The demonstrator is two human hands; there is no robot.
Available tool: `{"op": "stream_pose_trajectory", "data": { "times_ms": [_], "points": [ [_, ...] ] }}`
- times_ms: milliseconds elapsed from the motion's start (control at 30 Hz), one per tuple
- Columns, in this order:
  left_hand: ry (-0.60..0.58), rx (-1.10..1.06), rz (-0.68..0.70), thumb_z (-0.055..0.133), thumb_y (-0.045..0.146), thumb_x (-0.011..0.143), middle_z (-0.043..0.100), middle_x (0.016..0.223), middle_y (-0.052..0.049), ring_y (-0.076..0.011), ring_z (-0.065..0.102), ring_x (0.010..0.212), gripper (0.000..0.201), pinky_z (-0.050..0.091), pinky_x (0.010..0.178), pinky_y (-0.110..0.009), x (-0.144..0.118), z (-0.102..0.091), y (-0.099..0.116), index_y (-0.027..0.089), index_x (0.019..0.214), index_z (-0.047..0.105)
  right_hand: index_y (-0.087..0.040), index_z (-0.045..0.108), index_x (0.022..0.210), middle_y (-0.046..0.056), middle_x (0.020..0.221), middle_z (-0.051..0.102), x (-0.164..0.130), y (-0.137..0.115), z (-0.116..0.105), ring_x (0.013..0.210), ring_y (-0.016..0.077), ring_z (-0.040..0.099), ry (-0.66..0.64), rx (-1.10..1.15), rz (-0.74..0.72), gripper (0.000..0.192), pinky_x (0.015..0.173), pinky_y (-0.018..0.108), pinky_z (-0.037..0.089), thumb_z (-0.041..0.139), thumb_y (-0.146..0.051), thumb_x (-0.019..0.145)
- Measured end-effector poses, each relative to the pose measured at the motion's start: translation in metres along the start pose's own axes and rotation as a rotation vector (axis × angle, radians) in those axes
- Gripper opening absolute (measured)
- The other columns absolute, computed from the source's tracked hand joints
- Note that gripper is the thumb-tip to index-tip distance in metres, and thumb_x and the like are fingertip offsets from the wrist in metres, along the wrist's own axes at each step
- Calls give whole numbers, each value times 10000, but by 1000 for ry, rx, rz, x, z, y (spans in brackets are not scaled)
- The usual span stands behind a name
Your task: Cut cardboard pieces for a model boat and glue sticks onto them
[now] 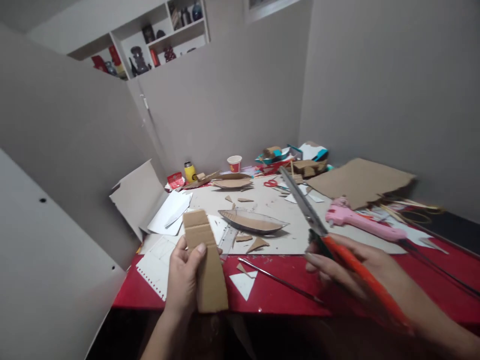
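My left hand (183, 267) is closed on a brown cardboard strip (210, 280), thumb on its face. Crosswise creases mark the strip's upper end. In my right hand (360, 270) is a pair of scissors (302, 200), its blades pointing up and left and its orange handle reaching back past my wrist. A dark green part shows by the right fingertips; I cannot tell what it is. Between the hands, farther back, lies a boat-shaped cardboard piece (255, 221) with a dark edge. A pencil-like thin rod (279, 280) and a white paper triangle (243, 285) lie nearer me.
A pink glue gun (363, 222) with a cord rests at the right, before a large cardboard sheet (363, 180). Red-handled scissors (270, 183), a paper cup (234, 163), a yellow bottle (190, 172) and another boat-shaped piece (232, 181) stand or lie behind. Papers (170, 212) are at left.
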State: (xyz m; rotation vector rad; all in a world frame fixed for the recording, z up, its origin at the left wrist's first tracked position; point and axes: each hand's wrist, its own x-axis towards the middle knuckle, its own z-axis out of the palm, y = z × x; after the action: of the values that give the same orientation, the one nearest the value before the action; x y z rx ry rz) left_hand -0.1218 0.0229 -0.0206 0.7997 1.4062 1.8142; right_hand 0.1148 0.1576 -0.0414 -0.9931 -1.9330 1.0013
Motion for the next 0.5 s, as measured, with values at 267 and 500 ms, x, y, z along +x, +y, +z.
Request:
{"op": "stream_pose_trajectory", "data": {
  "times_ms": [267,500],
  "points": [
    [-35,-16,-9,692,348,778,738,740,-41,-145,661,549,344,499,554,-229,7,-4,4,178,1039,546,-195,577,771,123,794,661,68,28,-24,699,256,613,-107,-678,-36,310,628,338,421,499,-493,811],
    [-69,-9,27,680,381,781,733,735,-66,-146,658,575,404,496,569,-219,9,-6,5,129,1076,569,-182,653,866,268,887,628,116,58,-28,752,278,630,-180,-1045,158,399,578,347,388,488,-545,842]
  ]
}}
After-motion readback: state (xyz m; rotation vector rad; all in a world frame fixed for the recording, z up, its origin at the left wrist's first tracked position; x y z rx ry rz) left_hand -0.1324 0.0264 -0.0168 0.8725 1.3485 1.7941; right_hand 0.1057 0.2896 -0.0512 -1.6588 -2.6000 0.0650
